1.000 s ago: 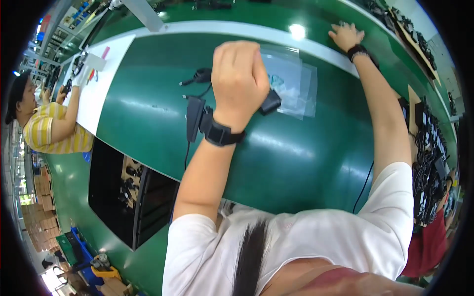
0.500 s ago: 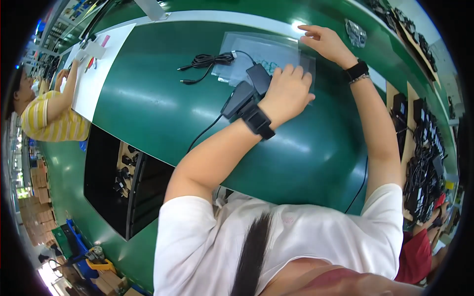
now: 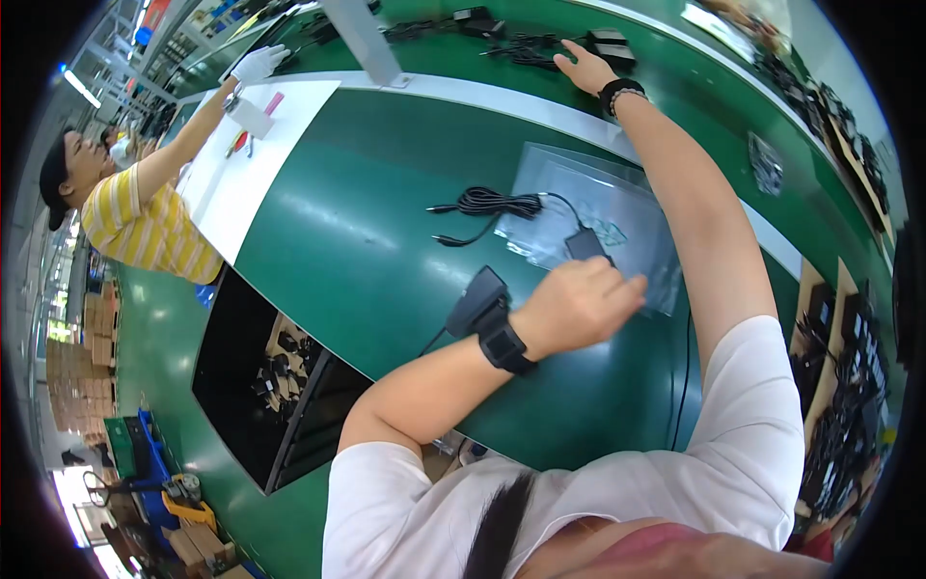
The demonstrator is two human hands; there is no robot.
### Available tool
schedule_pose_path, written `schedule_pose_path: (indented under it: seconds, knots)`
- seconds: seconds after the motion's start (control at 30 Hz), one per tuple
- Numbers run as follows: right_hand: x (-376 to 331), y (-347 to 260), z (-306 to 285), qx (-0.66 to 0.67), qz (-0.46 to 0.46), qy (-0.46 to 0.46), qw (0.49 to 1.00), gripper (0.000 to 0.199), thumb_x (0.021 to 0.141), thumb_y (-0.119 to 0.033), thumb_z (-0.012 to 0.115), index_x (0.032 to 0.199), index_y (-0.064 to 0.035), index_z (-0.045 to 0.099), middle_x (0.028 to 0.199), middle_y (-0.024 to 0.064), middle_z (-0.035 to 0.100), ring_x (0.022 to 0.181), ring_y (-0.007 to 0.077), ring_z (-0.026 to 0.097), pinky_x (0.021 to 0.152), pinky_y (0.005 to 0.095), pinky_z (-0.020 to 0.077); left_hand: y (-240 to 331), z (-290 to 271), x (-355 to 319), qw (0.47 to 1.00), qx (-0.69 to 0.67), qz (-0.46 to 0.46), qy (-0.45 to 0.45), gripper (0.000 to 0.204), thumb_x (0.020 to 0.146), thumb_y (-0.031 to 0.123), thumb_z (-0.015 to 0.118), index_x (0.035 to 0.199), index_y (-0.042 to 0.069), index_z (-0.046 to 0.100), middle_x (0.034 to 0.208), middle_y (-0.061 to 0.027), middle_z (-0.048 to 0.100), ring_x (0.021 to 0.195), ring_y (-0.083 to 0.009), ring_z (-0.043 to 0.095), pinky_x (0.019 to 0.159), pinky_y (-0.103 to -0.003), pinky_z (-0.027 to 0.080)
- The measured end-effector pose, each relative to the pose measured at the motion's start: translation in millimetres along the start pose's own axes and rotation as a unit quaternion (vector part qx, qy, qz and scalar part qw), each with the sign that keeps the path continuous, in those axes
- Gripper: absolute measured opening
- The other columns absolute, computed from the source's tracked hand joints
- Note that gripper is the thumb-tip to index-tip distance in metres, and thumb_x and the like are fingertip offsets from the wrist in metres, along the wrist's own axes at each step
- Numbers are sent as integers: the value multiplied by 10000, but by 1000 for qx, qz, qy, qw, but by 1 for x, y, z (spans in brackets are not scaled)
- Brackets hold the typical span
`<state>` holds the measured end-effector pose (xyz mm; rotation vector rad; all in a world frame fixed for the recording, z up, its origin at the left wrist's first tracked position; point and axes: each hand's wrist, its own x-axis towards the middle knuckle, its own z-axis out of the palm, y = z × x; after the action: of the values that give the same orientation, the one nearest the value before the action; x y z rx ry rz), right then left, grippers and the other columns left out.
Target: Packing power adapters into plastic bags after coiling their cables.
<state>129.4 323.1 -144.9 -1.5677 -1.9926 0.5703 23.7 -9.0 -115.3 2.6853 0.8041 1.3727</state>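
My left hand [image 3: 580, 307] is over the near part of the green work surface, its fingers curled. They meet the near end of a black power adapter [image 3: 584, 245], and whatever is under them is hidden. From the adapter a cord runs to a coiled black cable [image 3: 499, 202] with two loose plug ends. At my left wrist is a black strap, beside a black box [image 3: 477, 298] with a cord. Clear plastic bags [image 3: 559, 179] lie under part of the adapter and coil. Stretched far forward, my right hand [image 3: 586, 71] is open, fingers apart, beside another black power adapter [image 3: 610, 44].
A pale rail [image 3: 482, 99] divides my surface from the green strip beyond, where more adapters and cables lie. A grey post [image 3: 365, 43] rises from the rail. At left, a person in yellow stripes [image 3: 149, 217] works at a white surface. Cable trays line the right.
My right hand has reached further forward, over the far strip with the adapters. My left hand has drawn back toward me and its fingers have curled in. The view has shifted.
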Motion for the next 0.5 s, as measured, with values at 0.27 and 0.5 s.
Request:
schedule_pose_path:
  seconds: [0.27,0.5]
  knots:
    - [25,20,-18,-183,4,54,982,593,857,-490,376,754,37,626,850,222,621,843,343,597,787,401,453,-1,-6,-4,999,-30,-12,37,178,672,94,684,827,59,604,575,-4,406,521,-157,446,433,-272,374]
    - [-106,-75,-180,502,62,-24,862,174,807,-113,608,940,-21,545,797,41,563,726,155,562,613,270,486,7,5,-12,923,-328,-203,-7,180,825,186,602,953,59,611,724,-39,594,590,-165,541,526,-277,450]
